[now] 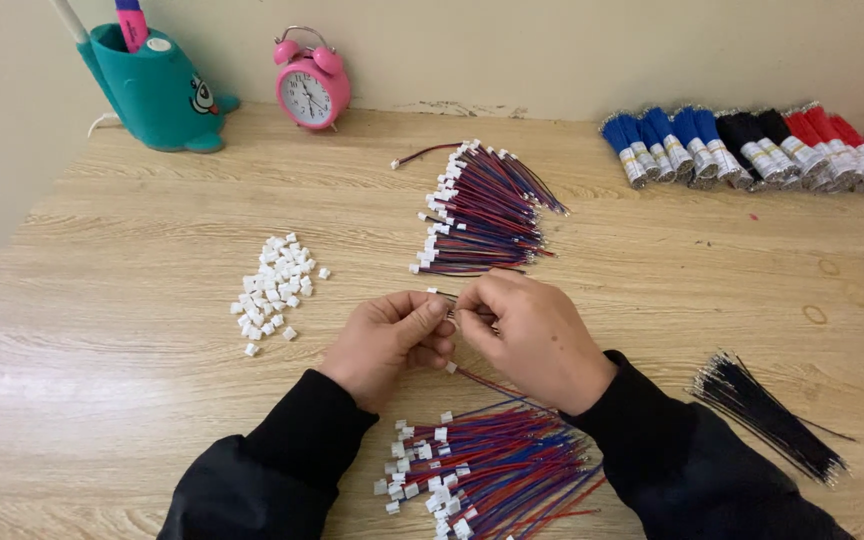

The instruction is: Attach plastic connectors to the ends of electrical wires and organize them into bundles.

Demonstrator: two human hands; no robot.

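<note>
Just below the hands, close to the person, lies a heap of wires [492, 475], red and blue with small white plugs on the ends. The left hand [387, 340] is curled almost shut and pinches a tiny white plug [435, 293] at its fingertips. The right hand [532, 335] is curled too and pinches a thin wire, and the two hands touch at the tips. The plug is so small that it could slip and drop into the heap, I think, and a wire pushed in crooked could bend. A sleeve could also drag the heap and tangle it. Right of the right hand lies a bunch of black wires [767, 410]. Left of the left hand sits a pile of white plugs [274, 285], easy to knock and scatter. Just past the hands lies a neat bunch of wires with plugs [482, 210]. Far off to the right, by the wall, lie blue, black and red wire bundles [752, 145], each with a white band. Far to the left stand a pink clock [310, 90] and a teal pen cup [152, 90].
</note>
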